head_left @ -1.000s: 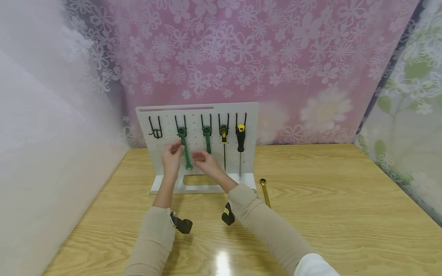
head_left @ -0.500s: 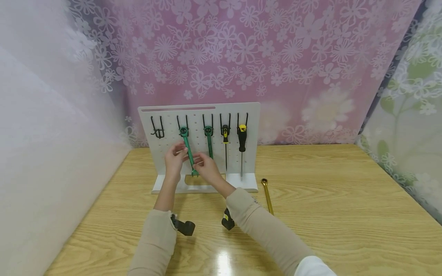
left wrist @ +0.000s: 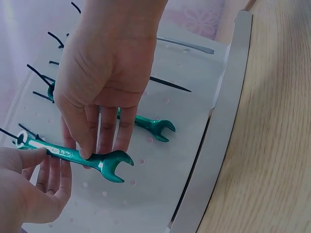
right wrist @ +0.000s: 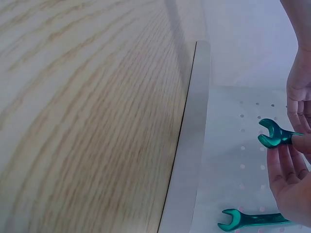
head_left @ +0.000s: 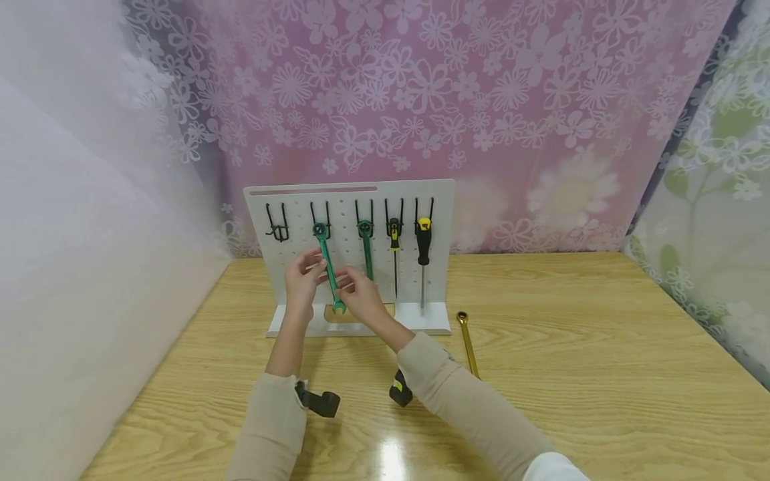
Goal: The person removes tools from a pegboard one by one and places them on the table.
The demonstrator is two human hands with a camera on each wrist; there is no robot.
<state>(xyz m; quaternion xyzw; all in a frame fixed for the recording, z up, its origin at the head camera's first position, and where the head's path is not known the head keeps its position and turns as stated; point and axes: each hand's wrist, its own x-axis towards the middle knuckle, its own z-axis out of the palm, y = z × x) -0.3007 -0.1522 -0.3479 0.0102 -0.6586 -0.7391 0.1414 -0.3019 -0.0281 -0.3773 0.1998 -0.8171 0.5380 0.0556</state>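
Observation:
A green combination wrench slants down the front of the white pegboard, its ring end at the second hook from the left. Whether the ring is threaded on the prong I cannot tell. My left hand pinches the upper shank between thumb and fingers, as the left wrist view also shows. Lower down, close to the open-end jaw, my right hand grips the same shank. Beside it hangs a second green wrench, partly behind the right hand in the left wrist view.
A small screwdriver and a larger black-and-yellow screwdriver hang on the right hooks. The leftmost double hook bears no tool. A gold wrench lies on the wooden table, partly hidden by the right sleeve.
My right hand, earlier beside the green wrench, has come in and taken hold of its lower shank. The wrench's lower end has tipped downward and slightly right. The view has shifted a little.

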